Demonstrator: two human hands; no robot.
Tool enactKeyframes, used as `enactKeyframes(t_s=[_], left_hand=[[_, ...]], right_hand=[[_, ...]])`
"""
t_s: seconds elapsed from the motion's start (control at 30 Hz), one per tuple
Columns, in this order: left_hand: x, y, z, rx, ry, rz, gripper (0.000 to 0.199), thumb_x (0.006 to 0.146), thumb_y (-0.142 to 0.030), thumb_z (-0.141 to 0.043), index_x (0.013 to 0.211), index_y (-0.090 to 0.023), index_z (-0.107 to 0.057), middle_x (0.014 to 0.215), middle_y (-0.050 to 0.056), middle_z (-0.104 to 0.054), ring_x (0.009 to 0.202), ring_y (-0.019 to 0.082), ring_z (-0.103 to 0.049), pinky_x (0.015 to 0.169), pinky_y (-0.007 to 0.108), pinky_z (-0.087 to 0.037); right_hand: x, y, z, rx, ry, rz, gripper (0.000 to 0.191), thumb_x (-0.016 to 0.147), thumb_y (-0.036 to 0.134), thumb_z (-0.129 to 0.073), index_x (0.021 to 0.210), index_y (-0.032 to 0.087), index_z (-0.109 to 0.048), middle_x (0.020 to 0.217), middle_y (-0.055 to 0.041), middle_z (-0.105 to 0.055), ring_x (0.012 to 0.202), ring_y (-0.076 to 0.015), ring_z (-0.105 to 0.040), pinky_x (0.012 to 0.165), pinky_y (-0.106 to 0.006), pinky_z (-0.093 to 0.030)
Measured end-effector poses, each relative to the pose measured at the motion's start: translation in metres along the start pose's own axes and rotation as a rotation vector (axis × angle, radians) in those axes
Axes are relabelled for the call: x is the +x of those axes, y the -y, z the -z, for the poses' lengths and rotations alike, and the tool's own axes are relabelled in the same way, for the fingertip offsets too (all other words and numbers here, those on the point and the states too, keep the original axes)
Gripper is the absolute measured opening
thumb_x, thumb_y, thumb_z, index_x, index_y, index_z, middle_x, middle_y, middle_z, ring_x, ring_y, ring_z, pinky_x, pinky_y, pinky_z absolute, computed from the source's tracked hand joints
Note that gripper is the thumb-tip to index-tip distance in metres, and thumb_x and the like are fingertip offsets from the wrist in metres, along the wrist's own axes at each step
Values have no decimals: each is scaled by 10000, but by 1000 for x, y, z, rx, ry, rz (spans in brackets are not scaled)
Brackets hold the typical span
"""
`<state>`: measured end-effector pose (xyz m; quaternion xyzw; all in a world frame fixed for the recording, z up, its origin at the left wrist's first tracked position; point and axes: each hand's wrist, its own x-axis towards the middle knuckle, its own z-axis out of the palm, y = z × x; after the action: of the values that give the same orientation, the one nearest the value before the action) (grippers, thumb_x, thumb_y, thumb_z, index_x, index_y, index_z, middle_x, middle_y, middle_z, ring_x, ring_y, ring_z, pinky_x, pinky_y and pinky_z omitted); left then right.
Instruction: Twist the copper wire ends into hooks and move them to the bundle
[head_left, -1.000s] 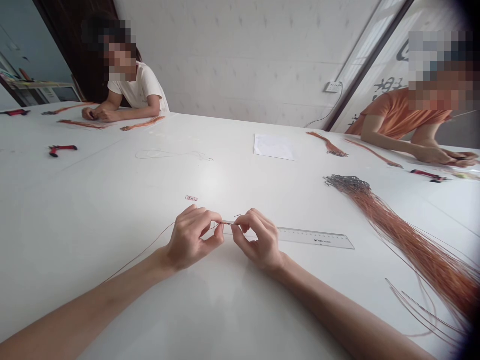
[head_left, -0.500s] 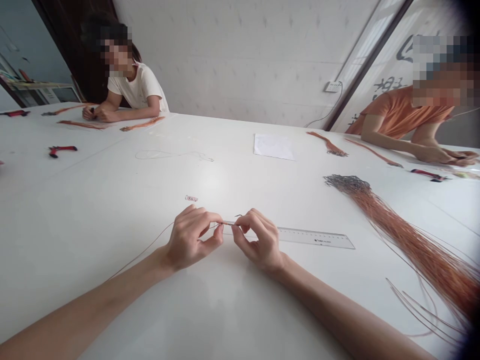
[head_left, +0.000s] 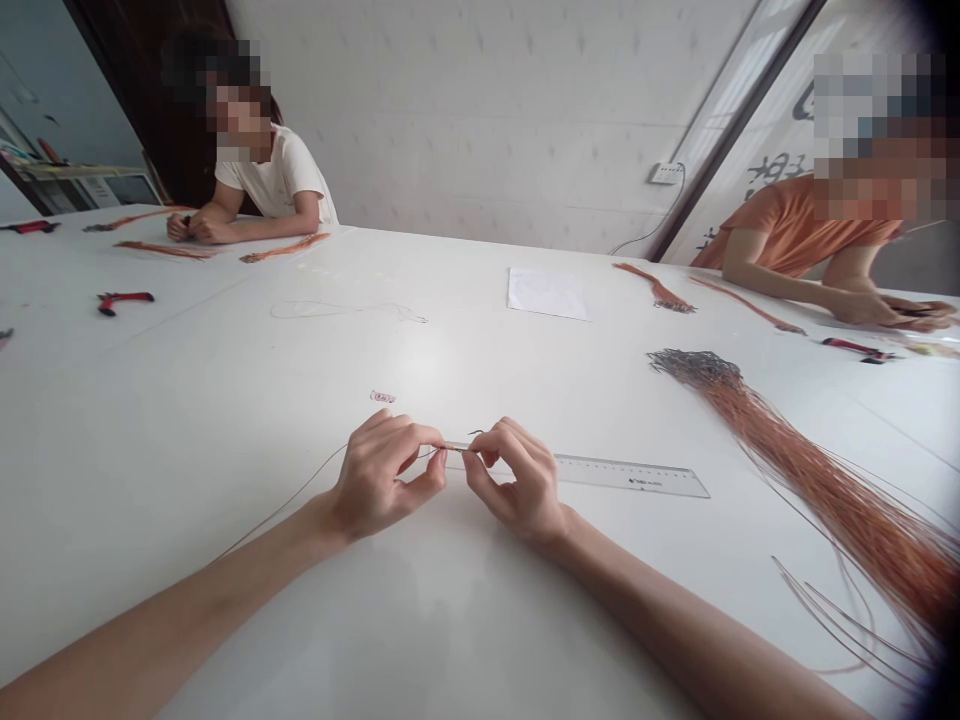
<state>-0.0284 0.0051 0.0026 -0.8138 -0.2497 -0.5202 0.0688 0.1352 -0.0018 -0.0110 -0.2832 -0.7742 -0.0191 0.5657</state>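
Note:
A thin reddish-brown cord (head_left: 456, 448) is stretched between my two hands, just above the table. My left hand (head_left: 390, 472) pinches it between thumb and forefinger, and its loose length trails left past my wrist. From the other side, my right hand (head_left: 519, 482) pinches the cord's end, a short gap from the left fingertips. A small dark tip (head_left: 475, 432) shows just above the right fingers; I cannot tell whether it belongs to the cord. Behind and under the right hand lies a clear ruler (head_left: 634, 477), partly covered by my fingers.
A large bundle of brown cords with dark ends (head_left: 810, 460) lies on the right. Beyond my hands are a small printed label (head_left: 382, 397), white paper (head_left: 547, 293) and red-handled pliers (head_left: 124, 302). Two people sit across the white table (head_left: 360, 610), with smaller cord bundles near them.
My hands and the cord hold almost the same position. The heads of the two people across the table have shifted slightly.

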Motion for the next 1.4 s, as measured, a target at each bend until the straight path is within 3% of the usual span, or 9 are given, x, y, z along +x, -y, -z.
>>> enactKeyframes(t_s=[0.83, 1.4], left_hand=[[1, 0, 1, 0, 7, -6, 112, 783, -73, -530, 752, -181, -529, 485, -88, -333, 438, 65, -309, 484, 232, -288], [2, -1, 3, 2, 15, -26, 123, 794, -68, -514, 750, -182, -526, 503, -74, -432, 447, 72, -316, 485, 244, -286]], right_hand=[[1, 1, 1, -12, 10, 1, 173, 786, 61, -507, 707, 199, -439, 554, 47, -388, 498, -81, -371, 457, -220, -315], [1, 1, -1, -18, -11, 8, 169, 779, 57, -509, 715, 201, -447, 551, 47, -394, 496, -84, -377, 457, -221, -318]])
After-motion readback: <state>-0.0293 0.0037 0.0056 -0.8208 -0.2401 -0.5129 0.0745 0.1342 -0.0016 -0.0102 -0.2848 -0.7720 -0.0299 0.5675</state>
